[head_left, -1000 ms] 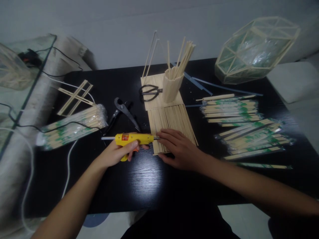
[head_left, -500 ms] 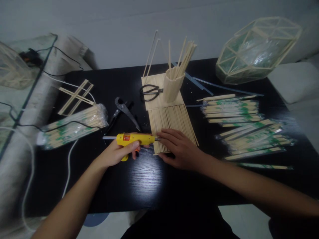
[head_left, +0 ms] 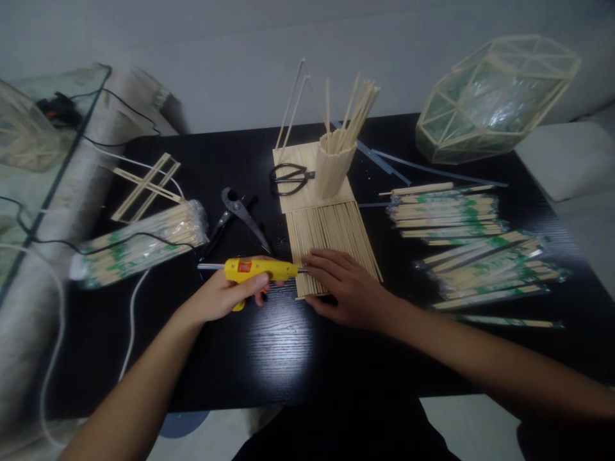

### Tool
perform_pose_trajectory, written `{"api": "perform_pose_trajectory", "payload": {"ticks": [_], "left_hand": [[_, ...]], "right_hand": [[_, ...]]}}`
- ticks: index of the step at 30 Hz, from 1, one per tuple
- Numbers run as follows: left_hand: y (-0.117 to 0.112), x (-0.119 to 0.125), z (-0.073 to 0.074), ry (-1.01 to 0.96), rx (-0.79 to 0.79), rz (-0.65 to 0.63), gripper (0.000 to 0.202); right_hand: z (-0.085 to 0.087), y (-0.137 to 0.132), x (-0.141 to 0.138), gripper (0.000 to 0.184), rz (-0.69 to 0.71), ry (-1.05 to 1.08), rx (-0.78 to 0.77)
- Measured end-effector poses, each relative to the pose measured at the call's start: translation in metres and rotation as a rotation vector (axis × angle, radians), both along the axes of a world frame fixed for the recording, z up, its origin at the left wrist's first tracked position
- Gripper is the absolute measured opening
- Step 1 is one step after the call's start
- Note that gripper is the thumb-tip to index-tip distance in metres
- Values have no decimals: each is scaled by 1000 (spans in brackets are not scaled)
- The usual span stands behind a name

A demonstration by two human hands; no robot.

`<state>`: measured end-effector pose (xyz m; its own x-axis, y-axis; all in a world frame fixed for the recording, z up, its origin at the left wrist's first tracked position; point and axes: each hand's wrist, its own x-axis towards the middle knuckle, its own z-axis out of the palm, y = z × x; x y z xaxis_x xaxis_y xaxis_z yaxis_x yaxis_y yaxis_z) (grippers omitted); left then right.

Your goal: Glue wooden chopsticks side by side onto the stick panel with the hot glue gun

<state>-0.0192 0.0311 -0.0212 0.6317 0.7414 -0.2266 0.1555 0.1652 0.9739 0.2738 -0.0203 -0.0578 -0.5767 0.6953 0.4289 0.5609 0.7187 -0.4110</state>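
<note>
My left hand (head_left: pixel 221 296) is wrapped round the grip of a yellow hot glue gun (head_left: pixel 262 269), with a glue stick poking out of its back. The gun's nozzle points right, over the left edge of a mat of wooden sticks laid side by side (head_left: pixel 331 234), close to my right fingertips. My right hand (head_left: pixel 348 288) lies on the near end of the mat, fingers stretched out and the thumb at its front edge. Beyond the mat, a flat wooden panel (head_left: pixel 298 202) carries a stick-built cup (head_left: pixel 334 169) full of loose sticks and black-handled scissors (head_left: pixel 291 179).
Pliers (head_left: pixel 245 218) lie left of the mat, near a bagged bundle of chopsticks (head_left: pixel 144 246) and a small stick frame (head_left: pixel 147 186). Wrapped chopsticks (head_left: pixel 490 262) are spread on the right. A faceted stick frame (head_left: pixel 494 102) stands at the back right. Cables (head_left: pixel 62 307) run along the left.
</note>
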Motion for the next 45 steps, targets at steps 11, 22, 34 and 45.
{"api": "perform_pose_trajectory", "payload": {"ticks": [11,22,34,45], "left_hand": [[6,-13,10,115,-2,-89,38],[3,-4,8,199,168,-159,33],[1,-1,7,286,406,-189,28],[2,5,16,275,405,-226,34]], "right_hand": [[3,-1,0,41,-2,4,-8],[2,0,0,42,1,18,-15],[1,1,0,40,5,17,10],[2,0,0,40,7,22,-27]]}}
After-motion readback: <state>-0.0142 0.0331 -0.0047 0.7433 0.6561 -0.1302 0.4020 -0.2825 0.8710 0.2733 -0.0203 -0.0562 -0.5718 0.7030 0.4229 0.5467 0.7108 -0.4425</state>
